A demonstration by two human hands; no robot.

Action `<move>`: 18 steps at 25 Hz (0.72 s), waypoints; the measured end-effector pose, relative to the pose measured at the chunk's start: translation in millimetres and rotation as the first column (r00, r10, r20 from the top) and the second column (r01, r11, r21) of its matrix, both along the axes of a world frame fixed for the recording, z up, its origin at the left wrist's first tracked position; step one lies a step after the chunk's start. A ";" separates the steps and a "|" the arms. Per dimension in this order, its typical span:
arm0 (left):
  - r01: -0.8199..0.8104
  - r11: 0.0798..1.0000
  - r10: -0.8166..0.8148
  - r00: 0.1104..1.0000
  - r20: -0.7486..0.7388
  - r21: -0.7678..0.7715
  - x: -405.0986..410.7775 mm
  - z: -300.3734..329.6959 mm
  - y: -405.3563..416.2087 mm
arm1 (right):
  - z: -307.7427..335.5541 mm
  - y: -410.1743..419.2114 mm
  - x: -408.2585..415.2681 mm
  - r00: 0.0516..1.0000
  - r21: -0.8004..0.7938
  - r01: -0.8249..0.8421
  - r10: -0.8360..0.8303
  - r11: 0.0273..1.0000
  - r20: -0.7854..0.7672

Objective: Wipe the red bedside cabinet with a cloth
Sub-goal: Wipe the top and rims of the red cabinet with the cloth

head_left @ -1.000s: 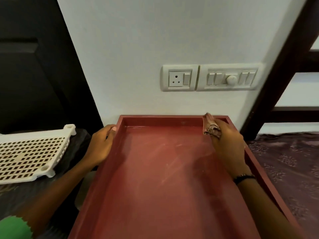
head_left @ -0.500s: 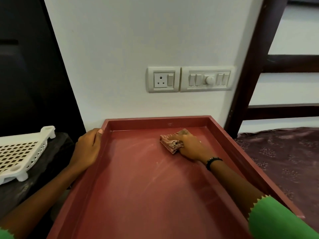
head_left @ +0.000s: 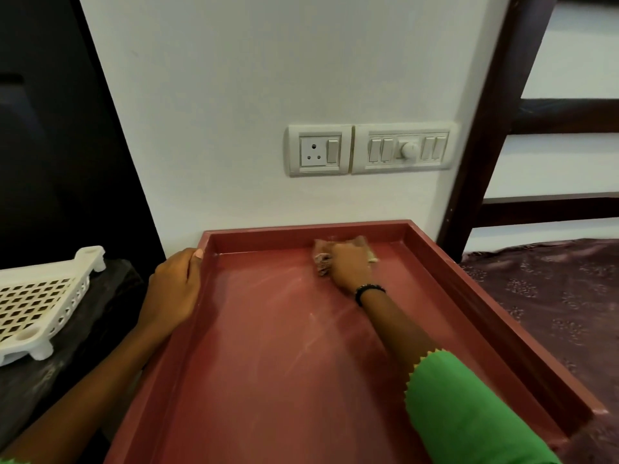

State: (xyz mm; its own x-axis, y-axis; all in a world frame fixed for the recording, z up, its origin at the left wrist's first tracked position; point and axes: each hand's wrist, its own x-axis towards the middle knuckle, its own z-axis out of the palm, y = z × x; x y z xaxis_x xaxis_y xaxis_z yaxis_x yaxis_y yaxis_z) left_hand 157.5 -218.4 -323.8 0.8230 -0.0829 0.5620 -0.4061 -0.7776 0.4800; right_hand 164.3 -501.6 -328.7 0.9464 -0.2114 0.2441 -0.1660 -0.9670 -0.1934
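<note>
Right hand point(head_left: 348, 266) pressing cloth point(head_left: 323, 262) inside red cabinet top point(head_left: 469, 296), near back rim

The cabinet top point(head_left: 268, 363) is set against the wall point(head_left: 251, 95), rimmed on all sides. A cloth point(head_left: 323, 262) lies on it near the back rim, under the right hand point(head_left: 348, 269). The left hand point(head_left: 174, 289) is placed on the left rim — far corner. On the wall above, a socket point(head_left: 318, 150) is mounted left of a switch panel point(head_left: 403, 149). A rack point(head_left: 40, 303) lies to the left; bedding point(head_left: 552, 296) to the right — a ladder frame point(head_left: 485, 128) behind it.
</note>
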 end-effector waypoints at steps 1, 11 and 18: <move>0.004 1.000 -0.004 1.000 -0.003 0.008 -0.9 0.8 -0.3 | 1.2 19.6 4.1 0.997 -0.025 -0.083 0.083 0.996 -0.009; 0.024 0.996 -0.021 0.999 -0.034 0.082 -7.7 1.1 -0.1 | -7.3 -111.1 -13.3 0.986 -0.083 0.127 -0.134 0.988 -0.097; 0.021 0.996 -0.019 0.999 -0.026 0.090 -5.9 0.7 -0.3 | 11.7 -50.7 -5.8 0.976 -0.126 -0.196 0.181 0.972 -0.118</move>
State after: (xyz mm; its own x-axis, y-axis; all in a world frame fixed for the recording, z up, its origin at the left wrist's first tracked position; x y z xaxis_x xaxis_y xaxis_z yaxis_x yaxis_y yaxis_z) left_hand 151.5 -218.7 -323.2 0.8342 -0.1494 0.5309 -0.4111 -0.8101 0.4179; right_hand 158.5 -552.3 -317.0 0.9878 0.0020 0.1555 0.0097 -0.9988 -0.0487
